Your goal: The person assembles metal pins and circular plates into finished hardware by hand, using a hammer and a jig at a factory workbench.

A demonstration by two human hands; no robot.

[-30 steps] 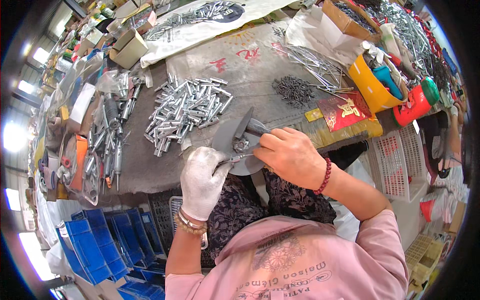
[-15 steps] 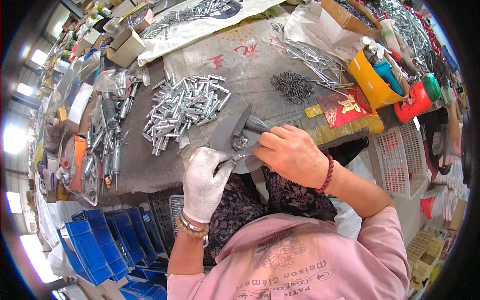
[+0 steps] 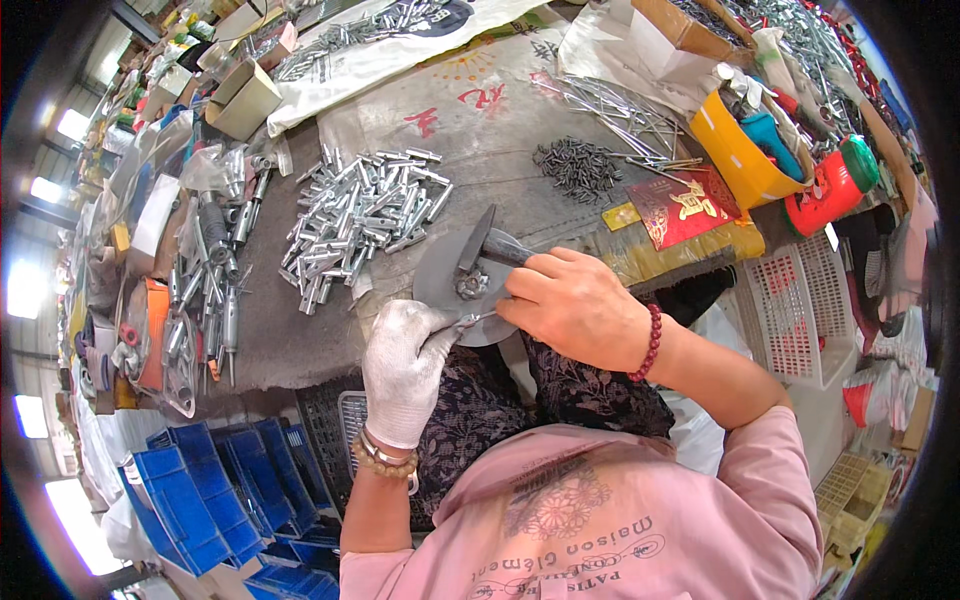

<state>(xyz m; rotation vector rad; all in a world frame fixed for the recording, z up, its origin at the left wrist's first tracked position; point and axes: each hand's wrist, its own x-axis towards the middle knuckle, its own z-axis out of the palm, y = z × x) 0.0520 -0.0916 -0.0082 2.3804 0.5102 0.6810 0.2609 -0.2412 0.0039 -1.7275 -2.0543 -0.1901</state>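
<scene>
Little has shifted since before: both hands stay at the grey metal disc (image 3: 445, 285) on the table (image 3: 300, 340) edge. Gloved left hand (image 3: 405, 365) pinches a small metal piece (image 3: 468, 320); right hand (image 3: 575, 305) grips a hammer (image 3: 490, 245). Silver tubes (image 3: 360, 215) lie beyond.

White work glove and beaded bracelet on left hand (image 3: 403, 368), dark red bead bracelet beside bare right hand (image 3: 572, 306), pink sleeves

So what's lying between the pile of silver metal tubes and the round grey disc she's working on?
In the head view, only bare grey cloth separates the tube pile from the grey disc; the nearest tubes almost reach the disc's edge.
</scene>
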